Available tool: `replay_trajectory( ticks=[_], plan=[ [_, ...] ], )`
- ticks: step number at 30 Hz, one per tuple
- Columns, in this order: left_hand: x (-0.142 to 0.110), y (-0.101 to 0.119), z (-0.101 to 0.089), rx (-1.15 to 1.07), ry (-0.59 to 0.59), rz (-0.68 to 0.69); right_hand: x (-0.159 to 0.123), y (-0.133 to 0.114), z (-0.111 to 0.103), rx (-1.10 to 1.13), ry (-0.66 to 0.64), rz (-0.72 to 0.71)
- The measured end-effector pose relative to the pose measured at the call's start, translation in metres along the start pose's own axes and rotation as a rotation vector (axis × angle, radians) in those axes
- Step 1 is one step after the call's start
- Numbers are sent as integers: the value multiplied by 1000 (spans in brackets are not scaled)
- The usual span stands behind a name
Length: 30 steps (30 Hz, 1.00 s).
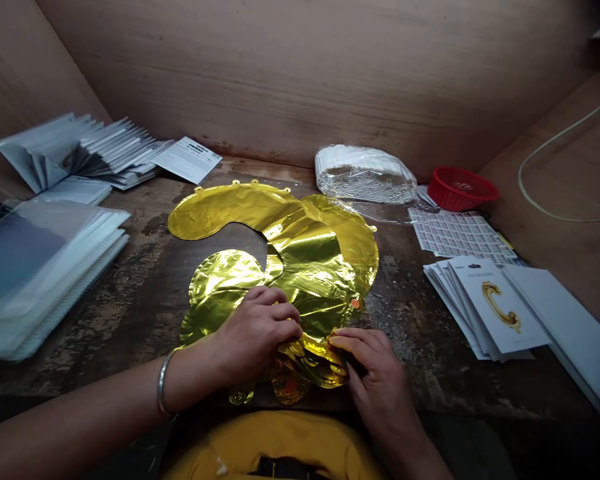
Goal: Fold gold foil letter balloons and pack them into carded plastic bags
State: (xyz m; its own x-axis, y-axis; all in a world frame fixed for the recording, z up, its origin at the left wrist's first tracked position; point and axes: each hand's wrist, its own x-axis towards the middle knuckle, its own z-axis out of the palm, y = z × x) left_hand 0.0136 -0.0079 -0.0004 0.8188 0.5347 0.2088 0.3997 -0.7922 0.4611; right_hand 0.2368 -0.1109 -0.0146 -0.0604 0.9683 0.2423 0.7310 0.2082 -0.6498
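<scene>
1. A deflated gold foil balloon [300, 260] lies flat at the centre of the worn counter [130, 293], directly in front of the person.
2. The left hand [253, 333] rests palm down on the near edge of the balloon. Its fingers [280, 313] are curled and press the foil down; whether they pinch it cannot be told. A metal bangle [163, 387] sits on the wrist.
3. The right hand [375, 377] lies just beside the left, at the crumpled near end of the foil. Its fingers [345, 343] are bent and closed onto the gathered foil.
4. A stack of clear plastic sleeves [40, 267] lies at the left of the counter, well apart from the balloon.
5. A fanned pile of folded white packets [80, 150] lies at the far left, with a printed card [187, 159] beside it.
6. White backing cards [490, 303], the top one showing a gold letter, lie at the right.
7. A sticker sheet [455, 233] lies behind the cards.
8. A red basket [460, 188] and a wrapped white bundle [363, 175] stand near the back wall.
</scene>
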Motion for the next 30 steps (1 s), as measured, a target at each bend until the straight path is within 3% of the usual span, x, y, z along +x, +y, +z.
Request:
replay_trajectory(
  ticks=[2, 9, 14, 18, 21, 23, 25, 27, 30],
  plan=[
    [-2, 1, 0, -1, 10, -25, 2, -1, 0, -7, 26, 7],
    [5, 11, 3, 46, 68, -309, 12, -6, 5, -168, 96, 161],
    [9, 15, 9, 103, 89, -385, 16, -7, 13, -313, 118, 198],
    [7, 18, 14, 223, 116, -322, 17, -8, 15, -392, 101, 219],
    [9, 17, 14, 332, 93, -144, 18, -8, 15, -414, 141, 235],
    [12, 14, 12, 323, 13, -16, 19, -6, 15, -452, 190, 179],
    [14, 10, 10, 270, -104, 19, 20, -2, 13, -517, 125, 50],
    [12, 6, 8, 232, -172, -24, 22, 2, 11, -575, -37, -50],
    [3, -3, 0, 254, -137, -120, 24, 7, 8, -612, -189, -56]
  ],
)
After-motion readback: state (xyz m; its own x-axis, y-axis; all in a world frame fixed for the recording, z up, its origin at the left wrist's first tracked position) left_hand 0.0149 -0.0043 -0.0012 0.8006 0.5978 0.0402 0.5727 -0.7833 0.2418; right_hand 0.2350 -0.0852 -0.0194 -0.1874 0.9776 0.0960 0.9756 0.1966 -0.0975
